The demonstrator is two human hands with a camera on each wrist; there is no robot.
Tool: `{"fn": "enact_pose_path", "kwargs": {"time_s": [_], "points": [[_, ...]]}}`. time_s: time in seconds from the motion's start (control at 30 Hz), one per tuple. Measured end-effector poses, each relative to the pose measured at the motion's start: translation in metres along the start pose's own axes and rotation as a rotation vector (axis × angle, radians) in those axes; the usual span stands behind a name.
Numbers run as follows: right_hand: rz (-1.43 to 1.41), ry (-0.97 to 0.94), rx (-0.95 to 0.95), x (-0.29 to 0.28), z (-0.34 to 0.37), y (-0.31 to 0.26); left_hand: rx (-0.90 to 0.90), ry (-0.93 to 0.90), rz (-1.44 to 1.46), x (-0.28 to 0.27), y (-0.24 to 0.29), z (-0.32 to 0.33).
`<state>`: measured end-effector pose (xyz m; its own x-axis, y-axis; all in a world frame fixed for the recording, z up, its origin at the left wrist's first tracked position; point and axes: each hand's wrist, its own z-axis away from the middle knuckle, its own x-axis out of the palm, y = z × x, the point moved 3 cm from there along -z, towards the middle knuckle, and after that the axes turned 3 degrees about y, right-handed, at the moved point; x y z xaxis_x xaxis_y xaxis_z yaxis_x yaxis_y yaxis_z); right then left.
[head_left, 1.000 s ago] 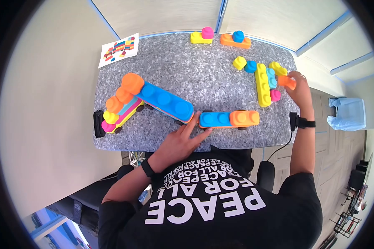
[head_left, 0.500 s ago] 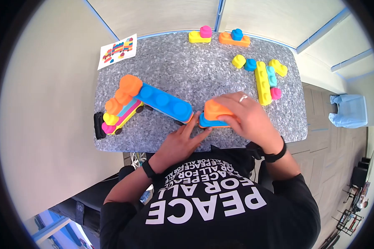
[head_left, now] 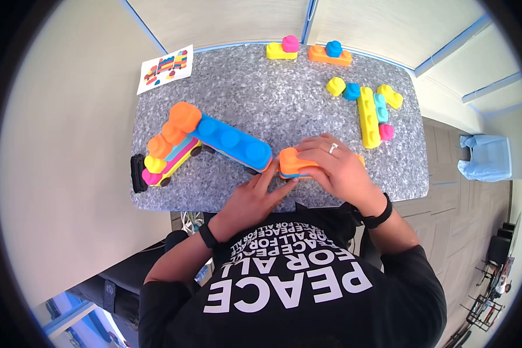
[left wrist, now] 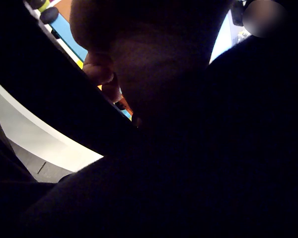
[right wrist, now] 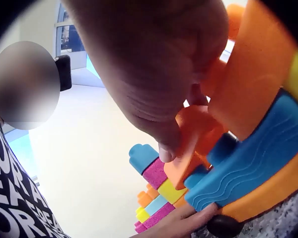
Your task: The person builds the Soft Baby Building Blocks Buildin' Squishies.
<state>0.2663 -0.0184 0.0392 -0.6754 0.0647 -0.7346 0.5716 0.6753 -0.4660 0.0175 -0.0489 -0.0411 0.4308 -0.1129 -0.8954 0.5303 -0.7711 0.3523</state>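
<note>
An orange block (right wrist: 188, 161) with a curved underside is pinched in my right hand (head_left: 342, 171). In the right wrist view it sits right over the studs of a blue block (right wrist: 258, 153). That blue block lies on an orange wheeled toy train car (right wrist: 268, 188), with another orange block (right wrist: 253, 69) standing at its far end. My left hand (head_left: 252, 200) rests at the car's left end, two straight fingers spread against its end and near side. Left of it stands the middle car, topped by a long blue block (head_left: 229, 139). The left wrist view is mostly dark.
The front car (head_left: 171, 159), stacked with colourful blocks, angles off at the left by a black piece (head_left: 138, 174). Loose blocks, including a long yellow one (head_left: 369, 119), lie at the right. Two small stacks, one yellow-pink (head_left: 282, 51), stand at the back. A picture card (head_left: 167, 68) lies back left.
My right hand has carried the orange block from the table's right side leftward to the rear train car and lowered it onto the blue block. My left hand has stayed at the car's end.
</note>
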Motion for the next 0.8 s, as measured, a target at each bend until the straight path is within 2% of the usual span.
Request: {"fn": "enact_pose_path", "kwargs": {"time_s": [0.1, 0.5, 0.8], "points": [[-0.054, -0.02, 0.017, -0.007, 0.004, 0.004, 0.006, 0.013, -0.014, -0.001, 0.001, -0.001], [0.045, -0.102, 0.044, -0.016, 0.002, -0.016, -0.007, -0.01, 0.012, 0.001, 0.0, -0.001], [0.004, -0.102, 0.074, -0.009, 0.009, -0.005, -0.005, -0.008, 0.027, -0.004, 0.002, -0.003]]}}
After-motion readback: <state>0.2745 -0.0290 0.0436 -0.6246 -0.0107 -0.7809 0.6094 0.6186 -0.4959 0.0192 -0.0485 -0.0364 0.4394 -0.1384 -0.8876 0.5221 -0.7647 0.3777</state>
